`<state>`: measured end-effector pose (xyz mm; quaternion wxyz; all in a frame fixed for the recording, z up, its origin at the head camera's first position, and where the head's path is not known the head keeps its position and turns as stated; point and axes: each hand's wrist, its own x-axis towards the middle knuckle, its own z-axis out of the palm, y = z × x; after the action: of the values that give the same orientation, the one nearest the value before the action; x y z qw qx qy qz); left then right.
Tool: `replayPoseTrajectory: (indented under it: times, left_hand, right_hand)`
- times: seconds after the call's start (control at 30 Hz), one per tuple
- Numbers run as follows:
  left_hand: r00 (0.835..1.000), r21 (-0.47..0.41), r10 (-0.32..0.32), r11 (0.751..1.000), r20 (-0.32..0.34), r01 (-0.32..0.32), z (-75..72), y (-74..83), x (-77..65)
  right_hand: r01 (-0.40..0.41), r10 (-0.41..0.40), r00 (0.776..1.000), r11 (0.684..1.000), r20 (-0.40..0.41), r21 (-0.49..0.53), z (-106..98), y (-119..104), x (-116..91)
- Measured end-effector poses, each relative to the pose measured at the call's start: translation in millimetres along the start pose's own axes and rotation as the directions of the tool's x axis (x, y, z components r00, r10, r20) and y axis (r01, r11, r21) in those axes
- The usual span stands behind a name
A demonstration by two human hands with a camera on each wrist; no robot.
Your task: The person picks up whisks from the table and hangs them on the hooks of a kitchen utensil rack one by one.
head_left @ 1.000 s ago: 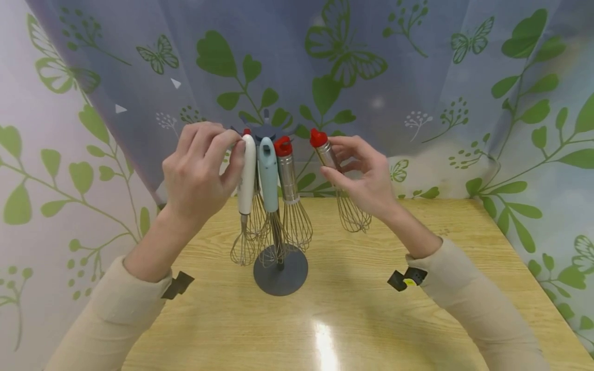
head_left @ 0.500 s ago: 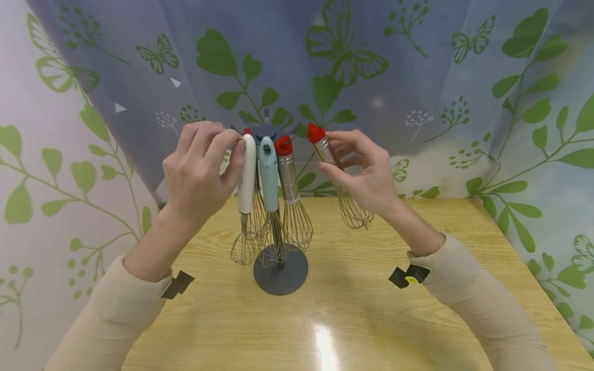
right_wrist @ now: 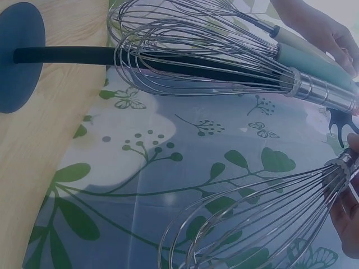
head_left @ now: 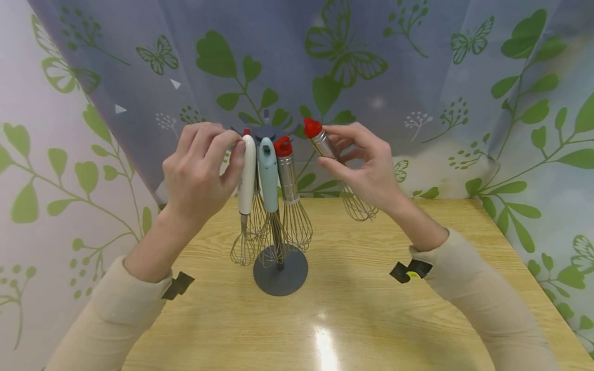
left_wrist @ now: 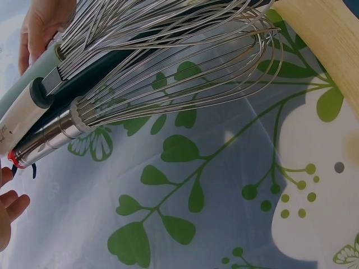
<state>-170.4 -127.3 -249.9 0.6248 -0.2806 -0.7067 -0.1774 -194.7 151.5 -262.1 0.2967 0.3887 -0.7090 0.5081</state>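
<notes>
My right hand (head_left: 364, 162) pinches a red-capped steel whisk (head_left: 323, 144) by its metal handle. It is tilted, wires down to the right, and clear of the stand. In the right wrist view its wire loops (right_wrist: 252, 218) fan out below the stand. At the stand's top, my left hand (head_left: 199, 167) pinches the upper end of a white-handled whisk (head_left: 248, 175). Beside that hang a light-blue-handled whisk (head_left: 268, 175) and another red-capped steel whisk (head_left: 288, 178). A further red-topped whisk is mostly hidden behind the white one.
The whisks hang from a dark stand with a hooked top (head_left: 266, 129) and a round base (head_left: 280, 273) on the wooden table (head_left: 362, 319). A leaf-patterned curtain (head_left: 408, 93) rises behind the table and at both sides.
My right hand has risen slightly, and its whisk has tilted further, the red cap going up and left, the wires right. My left hand and the hanging whisks stay put.
</notes>
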Motion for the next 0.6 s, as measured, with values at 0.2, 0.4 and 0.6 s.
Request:
replayPoseTrajectory:
  times: [0.2, 0.4, 0.6]
  left_hand:
    - [1.000, 0.000, -0.003, 1.000, 0.008, 0.003, -0.2, -0.2, 0.9]
    - [1.000, 0.000, 0.001, 1.000, -0.006, -0.001, 0.5, -0.2, -0.1]
    - [1.000, -0.003, 0.001, 1.000, -0.004, -0.001, 0.0, -0.5, 0.0]
  right_hand:
    - [-0.009, 0.009, 1.000, 1.000, 0.016, -0.012, -1.1, -1.8, 2.9]
    - [-0.012, 0.014, 0.999, 0.999, 0.037, -0.032, -1.7, -3.7, 4.8]
    - [-0.025, 0.026, 0.999, 0.999, 0.039, -0.031, -1.1, -6.3, 6.2]
